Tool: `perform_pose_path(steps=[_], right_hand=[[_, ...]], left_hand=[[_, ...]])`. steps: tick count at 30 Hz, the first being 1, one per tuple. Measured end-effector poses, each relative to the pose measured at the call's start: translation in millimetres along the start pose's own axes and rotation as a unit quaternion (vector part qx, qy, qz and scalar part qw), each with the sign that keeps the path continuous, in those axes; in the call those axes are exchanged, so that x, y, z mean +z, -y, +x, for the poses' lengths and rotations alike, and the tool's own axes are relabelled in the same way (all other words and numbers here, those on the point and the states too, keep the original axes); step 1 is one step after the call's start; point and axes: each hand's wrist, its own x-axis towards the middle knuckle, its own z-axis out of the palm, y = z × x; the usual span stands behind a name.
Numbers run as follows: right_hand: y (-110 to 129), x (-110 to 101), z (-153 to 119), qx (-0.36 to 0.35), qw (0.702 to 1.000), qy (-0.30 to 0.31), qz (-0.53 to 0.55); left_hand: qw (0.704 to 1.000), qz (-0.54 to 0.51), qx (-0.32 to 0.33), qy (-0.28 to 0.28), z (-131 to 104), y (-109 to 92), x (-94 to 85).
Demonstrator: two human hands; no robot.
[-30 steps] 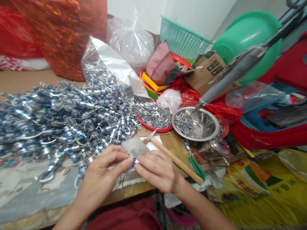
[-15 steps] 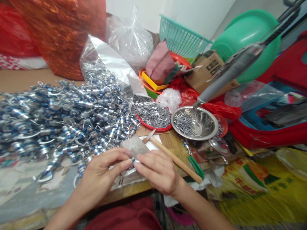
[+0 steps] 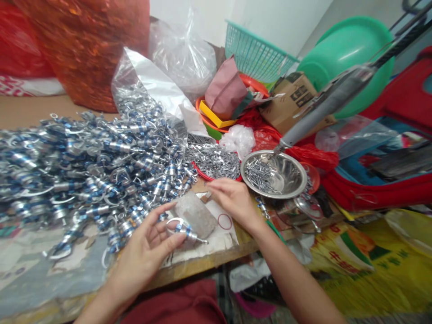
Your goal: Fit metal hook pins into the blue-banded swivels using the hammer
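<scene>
Left hand (image 3: 148, 243): thumb and fingers partly curled, the gap between them narrow, holding a blue-and-silver metal part (image 3: 191, 232) near its hooked end. The part is in front of the wearer, above the near side of the desk (image 3: 195, 266); its body slants down to the right, and its thin tip points away from the palm. It overlaps a flat grey slab (image 3: 197, 209) in view (contact between the two cannot be judged from this angle). The slab lies on a white sheet (image 3: 219, 240), with a thin red ring (image 3: 224, 221) just beside it. Right hand (image 3: 236, 204): palm down, stretched forward past the slab, fingers close together and bent, tips near a small brown piece (image 3: 206, 196). Whether these fingers grip anything cannot be told, the underside being hidden. To the left, a large pile of similar parts (image 3: 84, 166) covers much of the surface and reaches close to the left hand. Beyond the right hand, a red dish (image 3: 201, 173) is heaped with small flat metal strips (image 3: 219, 161); just right of it a steel bowl (image 3: 290, 177) holds thin metal pins (image 3: 259, 174) toward its left side. One loose blue-and-silver piece (image 3: 262, 207) lies below the bowl, near the right wrist.
</scene>
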Motion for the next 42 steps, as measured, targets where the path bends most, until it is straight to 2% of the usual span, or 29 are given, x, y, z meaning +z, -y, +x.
perform_pose_path(steps=[1, 5, 8, 11, 14, 16, 19, 20, 22, 25, 28, 37, 40, 42], right_hand=[[-16, -1, 14, 0.047, 0.994, -0.001, -0.102], [-68, 5, 54, 0.082, 0.982, 0.044, -0.165], [-79, 12, 63, 0.076, 0.981, 0.066, -0.165], [-79, 12, 64, 0.077, 0.985, 0.054, -0.142], [-70, 4, 58, 0.091, 0.991, 0.018, -0.099], [-56, -1, 47, 0.092, 0.994, 0.015, -0.061], [-19, -5, 20, 0.058, 0.994, 0.075, 0.045], [-5, -5, 11, 0.034, 0.986, 0.111, 0.118], [19, -5, -4, -0.017, 0.966, 0.169, 0.195], [41, -1, -13, -0.024, 0.96, 0.194, 0.203], [46, 4, -9, 0.0, 0.959, 0.2, 0.2], [47, 20, -4, -0.029, 0.973, 0.164, 0.162], [46, 22, -9, -0.039, 0.975, 0.122, 0.18], [39, 18, -16, -0.015, 0.977, 0.051, 0.205]], left_hand=[[1.0, -0.003, -0.006, 0.018, 1, -2, -0.5], [0.997, -0.01, -0.036, 0.066, 3, -8, -2.0], [0.994, -0.016, -0.047, 0.1, 5, -10, -3.5], [0.993, -0.026, -0.05, 0.104, 9, -8, -5.7], [0.994, -0.038, -0.049, 0.093, 12, -5, -8.1], [0.993, -0.044, -0.041, 0.102, 13, -3, -9.7], [0.993, -0.046, -0.041, 0.104, 15, -1, -11.3], [0.993, -0.046, -0.042, 0.1, 15, 0, -11.5], [0.994, -0.044, -0.042, 0.092, 15, 1, -11.7], [0.994, -0.041, -0.035, 0.096, 15, 2, -11.5], [0.993, -0.044, -0.029, 0.101, 14, 3, -11.1], [0.994, -0.044, -0.031, 0.097, 15, 3, -10.1], [0.994, -0.04, -0.03, 0.094, 15, 2, -9.7], [0.995, -0.039, -0.034, 0.087, 14, 1, -9.6]])
